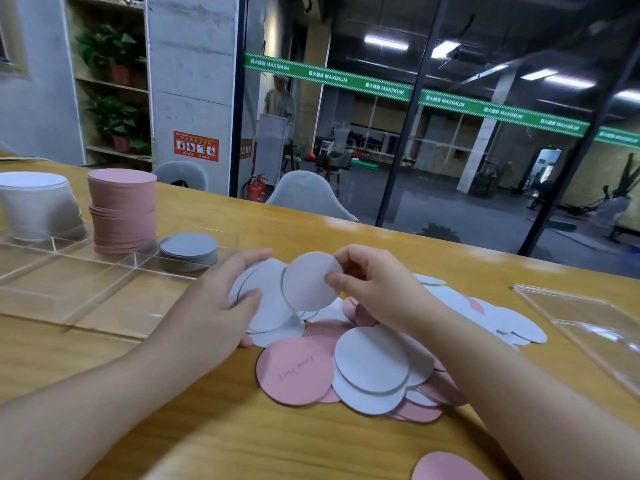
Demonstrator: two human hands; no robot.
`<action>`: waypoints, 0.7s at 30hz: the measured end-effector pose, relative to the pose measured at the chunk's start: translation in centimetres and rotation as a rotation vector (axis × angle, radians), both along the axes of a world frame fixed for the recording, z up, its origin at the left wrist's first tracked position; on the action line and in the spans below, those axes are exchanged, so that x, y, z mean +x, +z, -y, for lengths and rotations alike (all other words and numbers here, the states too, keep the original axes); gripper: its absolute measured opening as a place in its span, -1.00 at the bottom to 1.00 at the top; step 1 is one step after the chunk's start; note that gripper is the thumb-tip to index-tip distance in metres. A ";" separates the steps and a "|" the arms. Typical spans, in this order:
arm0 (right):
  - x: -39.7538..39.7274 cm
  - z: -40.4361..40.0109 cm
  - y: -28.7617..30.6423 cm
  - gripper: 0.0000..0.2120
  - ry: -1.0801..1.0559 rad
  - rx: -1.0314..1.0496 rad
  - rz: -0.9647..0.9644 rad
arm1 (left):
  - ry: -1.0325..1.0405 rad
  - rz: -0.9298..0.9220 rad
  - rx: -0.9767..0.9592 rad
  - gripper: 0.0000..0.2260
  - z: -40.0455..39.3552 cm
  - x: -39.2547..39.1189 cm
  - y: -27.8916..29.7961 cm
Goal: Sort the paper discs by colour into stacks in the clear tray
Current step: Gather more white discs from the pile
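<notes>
Above the loose pile of discs (374,368) on the wooden surface (207,427), the right hand (377,289) pinches one white disc (310,280) between thumb and fingertips, tilted upright. Just left, the left hand (221,299) grips a fanned bunch of white discs (266,299), fingers curled over them. Beyond lies the clear tray (69,285) with stacks.

Clear tray (104,292) at 9 o'clock: white stack (34,202), pink stack (122,209), low grey stack (188,251). Loose white and pink discs (370,365) heaped centre; one white disc (310,280) raised, tilted.
</notes>
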State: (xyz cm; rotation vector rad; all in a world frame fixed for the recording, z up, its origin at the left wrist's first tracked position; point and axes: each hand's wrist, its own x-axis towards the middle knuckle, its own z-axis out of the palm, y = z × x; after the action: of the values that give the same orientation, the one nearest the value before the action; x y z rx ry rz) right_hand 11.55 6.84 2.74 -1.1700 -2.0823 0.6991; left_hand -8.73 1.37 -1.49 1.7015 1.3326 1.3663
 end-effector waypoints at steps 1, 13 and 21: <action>-0.3 0.0 -0.1 -0.87 0.010 0.048 0.017 | -0.009 -0.012 0.004 -0.58 0.1 0.1 0.0; -0.8 -0.3 -0.9 -0.89 0.003 0.166 0.040 | -0.012 -0.041 0.061 -0.58 0.1 0.2 -0.1; -0.7 -1.8 -1.6 -0.37 -0.073 -0.072 0.421 | 0.060 -0.010 0.058 -0.62 0.2 0.3 0.0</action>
State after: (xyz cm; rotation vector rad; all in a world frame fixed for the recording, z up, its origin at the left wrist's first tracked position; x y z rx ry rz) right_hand 10.86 8.67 1.15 -1.5313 -2.3539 0.5300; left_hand -8.43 1.19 -1.49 1.7209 1.3724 1.4443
